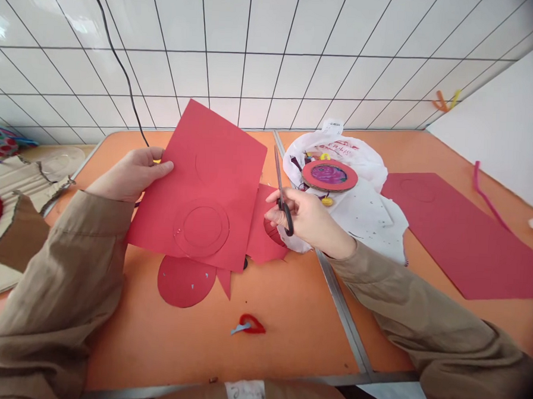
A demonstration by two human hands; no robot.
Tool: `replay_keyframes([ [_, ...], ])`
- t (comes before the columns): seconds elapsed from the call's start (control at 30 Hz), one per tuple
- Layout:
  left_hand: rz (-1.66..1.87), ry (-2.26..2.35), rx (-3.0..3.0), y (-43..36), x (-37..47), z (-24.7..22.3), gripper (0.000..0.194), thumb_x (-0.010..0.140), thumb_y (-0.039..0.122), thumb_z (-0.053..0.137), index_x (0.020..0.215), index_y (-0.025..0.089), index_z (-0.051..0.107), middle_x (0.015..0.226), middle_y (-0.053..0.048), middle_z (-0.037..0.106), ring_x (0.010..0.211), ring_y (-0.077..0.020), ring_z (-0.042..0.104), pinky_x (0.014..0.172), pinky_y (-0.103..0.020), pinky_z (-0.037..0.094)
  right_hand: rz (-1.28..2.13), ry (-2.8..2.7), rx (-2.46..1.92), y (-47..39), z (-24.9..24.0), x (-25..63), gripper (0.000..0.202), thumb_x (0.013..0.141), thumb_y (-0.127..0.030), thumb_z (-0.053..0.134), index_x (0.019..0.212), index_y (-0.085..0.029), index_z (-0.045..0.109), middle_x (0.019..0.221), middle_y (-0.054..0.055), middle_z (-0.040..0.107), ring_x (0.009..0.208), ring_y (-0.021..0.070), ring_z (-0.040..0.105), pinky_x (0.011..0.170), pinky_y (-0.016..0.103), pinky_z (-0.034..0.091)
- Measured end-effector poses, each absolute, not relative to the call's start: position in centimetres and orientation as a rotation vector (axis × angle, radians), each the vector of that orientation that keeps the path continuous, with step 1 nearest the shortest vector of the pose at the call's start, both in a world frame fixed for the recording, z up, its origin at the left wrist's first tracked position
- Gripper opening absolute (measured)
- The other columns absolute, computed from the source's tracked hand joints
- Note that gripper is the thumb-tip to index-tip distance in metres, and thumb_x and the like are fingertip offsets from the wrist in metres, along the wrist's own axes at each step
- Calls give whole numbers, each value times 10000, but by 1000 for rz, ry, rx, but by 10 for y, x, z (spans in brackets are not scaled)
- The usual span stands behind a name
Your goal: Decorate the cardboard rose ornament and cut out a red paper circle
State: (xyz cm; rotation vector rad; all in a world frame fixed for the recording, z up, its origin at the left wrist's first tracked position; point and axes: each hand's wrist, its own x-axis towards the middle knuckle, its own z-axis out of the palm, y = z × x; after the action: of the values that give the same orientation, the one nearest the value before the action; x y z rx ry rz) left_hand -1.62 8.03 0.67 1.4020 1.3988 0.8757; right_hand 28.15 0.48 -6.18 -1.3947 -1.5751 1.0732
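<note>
Your left hand (136,170) is closed in a pinch at the left edge of the red sheet (219,167), with the thumb lying on its upper face. This sheet is in front of you, left of the middle, and two circles, one inside the other, are marked on its near part. Your right hand (312,217) is curled around the black handles of the scissors (287,217), and their blades point to the far side. The scissors are just beside the right edge of the sheet; whether they touch any paper, I cannot tell.

The near edge of the sheet covers a part of the red disc (186,283). Nearer to you, the table (295,326) shows its orange surface around a small red loop (253,324), up to the metal near edge. To the right, past your right hand, the white bag (372,220) limits the room; to the left, the cardboard (19,231) is near your left sleeve.
</note>
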Motion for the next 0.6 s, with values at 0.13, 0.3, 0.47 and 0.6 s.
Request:
replay_keyframes([
  [0.13,902,1205,1337,78,-20,15,411,733,339,761,1111,187,710,1004,-116,743,782,-270,711,616,-398,603,1101,-1496,-1370,9,-64,282,370,726,-442,764,931,-195,581,665,-7,634,605,182,671,563,286,483],
  [0.3,898,1080,1247,79,-19,11,373,757,302,756,1099,160,708,1030,-118,751,851,-273,728,739,-417,618,1328,-1239,-1183,10,-64,278,429,646,-501,819,783,-191,556,639,-41,547,538,147,632,533,285,486],
  [0.47,814,1074,1130,74,-10,6,348,768,271,748,1098,173,694,1022,-94,755,883,-254,731,778,-396,616,1333,-1130,-1088,8,-65,272,319,612,-389,837,693,-188,604,701,-13,587,587,123,563,531,281,519],
  [0.6,951,1094,1003,67,0,0,283,799,384,702,989,174,700,891,-76,757,970,-318,707,752,-410,615,1184,-1105,-1127,8,-64,270,240,604,-309,798,661,-191,597,637,-28,578,551,115,532,492,264,491],
])
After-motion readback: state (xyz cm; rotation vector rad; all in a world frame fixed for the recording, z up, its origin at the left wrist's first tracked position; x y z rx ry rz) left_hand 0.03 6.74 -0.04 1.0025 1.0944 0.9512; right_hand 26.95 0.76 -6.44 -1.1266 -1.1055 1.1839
